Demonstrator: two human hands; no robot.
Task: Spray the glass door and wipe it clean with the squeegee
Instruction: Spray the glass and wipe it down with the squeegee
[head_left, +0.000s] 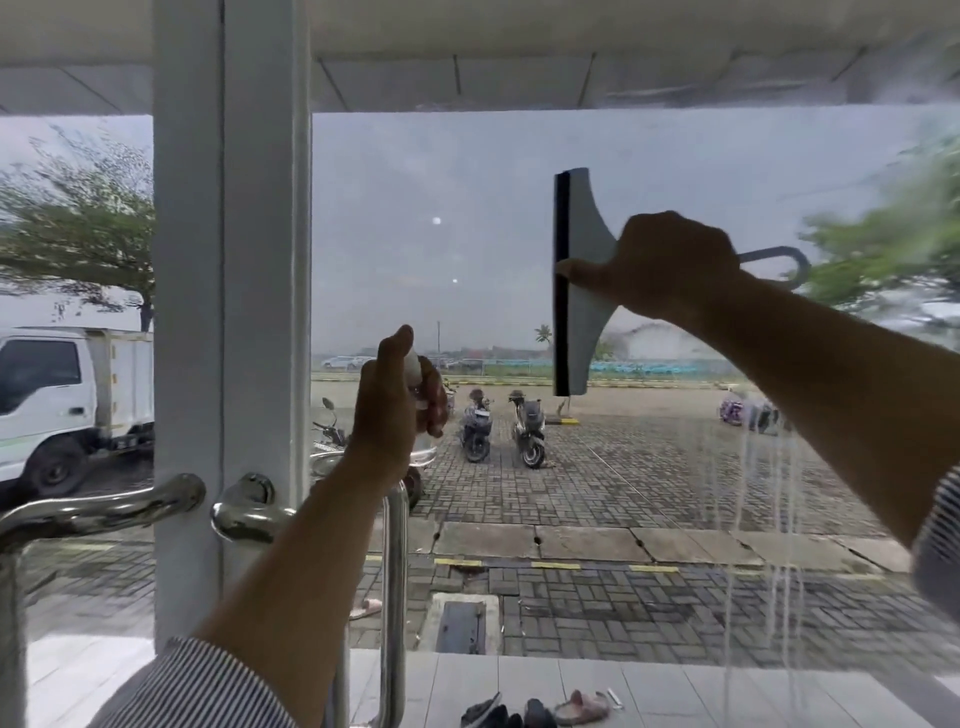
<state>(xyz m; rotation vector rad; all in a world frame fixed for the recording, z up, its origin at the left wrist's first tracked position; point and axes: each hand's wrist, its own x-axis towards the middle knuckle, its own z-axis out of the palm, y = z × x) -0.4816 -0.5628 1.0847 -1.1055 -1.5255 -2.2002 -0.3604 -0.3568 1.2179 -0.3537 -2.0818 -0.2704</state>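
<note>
Low in the frame, two striped sleeves (208, 691) reach up toward the pane. The left hand (389, 410), left of centre, is curled round a small clear spray bottle with a white top (415, 366), thumb upright beside the nozzle. It is held just short of the glass, above the polished steel pull handle (395, 571).

Higher and to the right, the right hand (670, 265) grips the neck of the pale grey plastic squeegee with a black rubber blade (584, 228), the thumb stretched along its body. The blade's long axis stands vertical and its rubber edge faces frame left. The looped handle end pokes out to the right of the fist.

The blade seems to lie against the clear glass door (441, 171). White runs of cleaning liquid (748, 493) streak the pane at lower right, below and behind the blade, nearer the right hand. The pane left of the blade looks mostly clear, so the wet patch probably still needs a stroke.

Beyond the glass, motor scooters (527, 431) stand on paving.
</note>
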